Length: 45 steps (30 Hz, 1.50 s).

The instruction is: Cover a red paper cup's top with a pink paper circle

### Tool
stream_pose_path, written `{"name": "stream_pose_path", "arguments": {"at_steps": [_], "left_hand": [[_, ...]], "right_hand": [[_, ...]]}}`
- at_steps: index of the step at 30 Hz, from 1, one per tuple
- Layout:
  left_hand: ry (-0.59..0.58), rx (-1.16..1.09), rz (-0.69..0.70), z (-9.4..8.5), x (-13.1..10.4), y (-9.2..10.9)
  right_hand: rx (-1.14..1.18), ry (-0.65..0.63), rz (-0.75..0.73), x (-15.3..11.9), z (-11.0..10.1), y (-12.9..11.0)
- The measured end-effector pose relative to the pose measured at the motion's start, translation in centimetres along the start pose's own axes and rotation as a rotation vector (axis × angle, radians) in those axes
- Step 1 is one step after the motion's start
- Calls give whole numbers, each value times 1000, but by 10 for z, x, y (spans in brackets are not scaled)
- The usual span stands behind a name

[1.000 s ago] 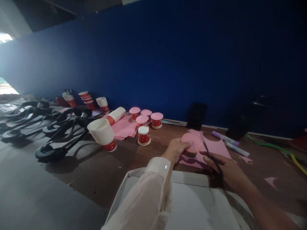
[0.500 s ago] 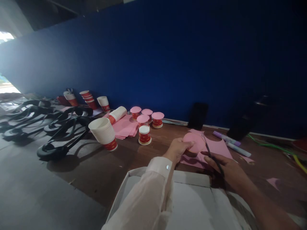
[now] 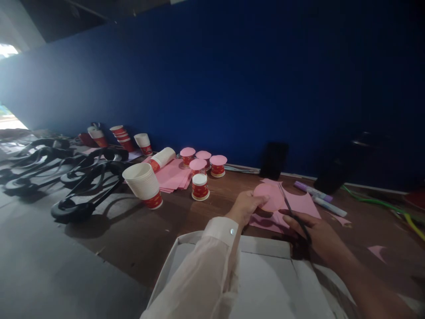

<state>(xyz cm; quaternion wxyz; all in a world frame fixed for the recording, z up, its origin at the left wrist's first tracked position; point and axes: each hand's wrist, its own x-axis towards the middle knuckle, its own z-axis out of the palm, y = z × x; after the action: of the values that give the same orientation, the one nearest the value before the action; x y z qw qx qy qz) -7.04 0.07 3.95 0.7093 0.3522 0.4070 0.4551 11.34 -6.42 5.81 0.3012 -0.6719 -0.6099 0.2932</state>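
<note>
Pinched between thumb and fingers, a round pink paper disc (image 3: pixel 270 198) is in my left hand (image 3: pixel 246 207). My right hand (image 3: pixel 317 232) grips dark scissors (image 3: pixel 292 210), whose blades point up and away, close to the disc's right edge. Beneath both lies a pink paper offcut (image 3: pixel 300 204) with curved cut-outs. To the left stands an upturned red cup (image 3: pixel 200 188) with a bare white base. Behind it are several similar cups topped with pink discs, such as the one with the right-hand disc (image 3: pixel 218 160).
A tall cup stack (image 3: pixel 143 184) stands left, beside pink sheets (image 3: pixel 174 177). Black headset-like items (image 3: pixel 76 208) fill the far left. Markers (image 3: pixel 314 191) and a dark phone-like object (image 3: pixel 274 160) lie at the back right. A white box (image 3: pixel 265 274) is nearest me. A blue wall (image 3: pixel 212 79) rises behind.
The disc and scissors shift only very slightly, with the blades still by the disc's right edge. Everything else looks the same.
</note>
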Motion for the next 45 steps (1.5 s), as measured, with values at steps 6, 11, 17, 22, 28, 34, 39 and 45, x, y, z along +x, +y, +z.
{"name": "stream_pose_path", "arguments": {"at_steps": [6, 11, 17, 22, 28, 34, 39, 45], "left_hand": [[-5, -2, 18, -2, 4, -2], [-7, 5, 10, -4, 6, -4], [20, -10, 19, -5, 4, -2], [43, -30, 21, -3, 4, 0], [97, 14, 20, -2, 5, 2], [114, -1, 23, -1, 4, 3], [112, -13, 26, -1, 1, 5], [93, -8, 50, -4, 5, 3]], "right_hand": [[4, -16, 18, 0, 2, 2], [-2, -15, 7, -2, 0, 1], [-12, -36, 24, -3, 1, -3], [-1, -34, -4, -2, 2, 1], [-17, -47, 12, -2, 1, 3], [-30, -57, -6, -1, 1, 5], [-42, -62, 11, -2, 1, 0], [-5, -45, -2, -2, 1, 2]]}}
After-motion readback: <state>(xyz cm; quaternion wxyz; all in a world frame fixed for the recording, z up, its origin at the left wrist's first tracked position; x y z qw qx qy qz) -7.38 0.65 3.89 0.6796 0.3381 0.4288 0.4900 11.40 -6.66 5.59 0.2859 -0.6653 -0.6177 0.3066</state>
